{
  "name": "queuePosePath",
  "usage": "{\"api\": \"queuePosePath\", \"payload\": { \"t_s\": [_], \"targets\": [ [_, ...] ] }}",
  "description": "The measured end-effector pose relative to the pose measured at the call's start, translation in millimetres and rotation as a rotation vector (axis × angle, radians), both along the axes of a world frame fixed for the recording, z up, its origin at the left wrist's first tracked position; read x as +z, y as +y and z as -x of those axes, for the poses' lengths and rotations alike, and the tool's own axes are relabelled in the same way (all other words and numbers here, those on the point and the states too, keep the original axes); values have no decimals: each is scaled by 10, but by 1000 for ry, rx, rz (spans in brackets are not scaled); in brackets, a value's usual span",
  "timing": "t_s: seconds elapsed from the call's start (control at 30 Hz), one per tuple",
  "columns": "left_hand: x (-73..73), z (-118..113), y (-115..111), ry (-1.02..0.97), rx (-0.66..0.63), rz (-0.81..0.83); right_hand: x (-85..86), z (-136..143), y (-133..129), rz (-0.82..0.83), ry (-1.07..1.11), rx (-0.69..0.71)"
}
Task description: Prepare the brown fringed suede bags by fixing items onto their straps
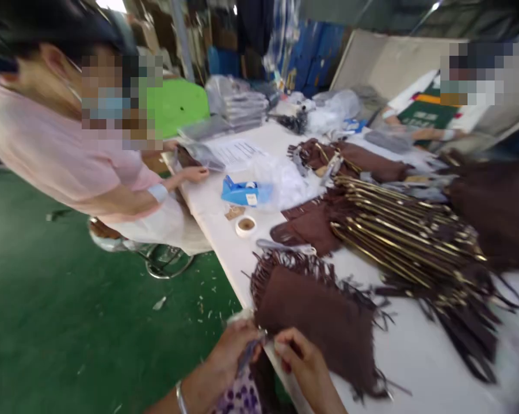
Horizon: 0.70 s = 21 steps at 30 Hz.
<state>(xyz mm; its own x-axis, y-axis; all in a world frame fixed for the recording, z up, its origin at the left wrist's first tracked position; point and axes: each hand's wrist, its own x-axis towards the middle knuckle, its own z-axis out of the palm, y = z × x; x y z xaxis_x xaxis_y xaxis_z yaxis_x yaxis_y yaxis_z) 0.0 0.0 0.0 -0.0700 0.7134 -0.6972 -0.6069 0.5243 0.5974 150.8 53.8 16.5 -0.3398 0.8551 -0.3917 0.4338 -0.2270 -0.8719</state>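
Note:
A brown fringed suede piece [315, 307] lies on the white table [419, 351] at the near edge. My left hand [231, 351] pinches a small grey item at the piece's near corner. My right hand [300, 359] grips that same corner, fingers closed on the edge. Both hands sit at the table's front edge, close together. The picture is blurred, so the small grey item between my fingers is unclear.
A stack of brown fringed pieces with gold zips [410, 241] fills the table's right. A blue tape dispenser [244, 192], a tape roll [245, 226] and papers [236, 152] lie farther back. A person in pink [69, 155] sits at left; another person [436, 109] sits at back right. Green floor [69, 322] lies left.

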Motion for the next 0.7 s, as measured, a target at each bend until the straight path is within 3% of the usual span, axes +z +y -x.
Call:
{"api": "queuePosePath", "payload": {
  "t_s": [0.1,0.17,0.37,0.53,0.7],
  "targets": [
    [-265,-49,-102,-63,-25,-2,-78,-206,-252,73,154,-6],
    [-319,-59,-164,-104,-32,-11,-93,-240,-313,81,242,-52],
    [-186,-95,-290,-114,-31,-3,-31,-112,-408,34,211,-6],
    [-212,-126,-302,-82,-11,1,1,-52,-409,-92,17,129],
    [-140,-130,-335,3,12,-11,38,-2,-432,-180,-163,169]
  ]
}}
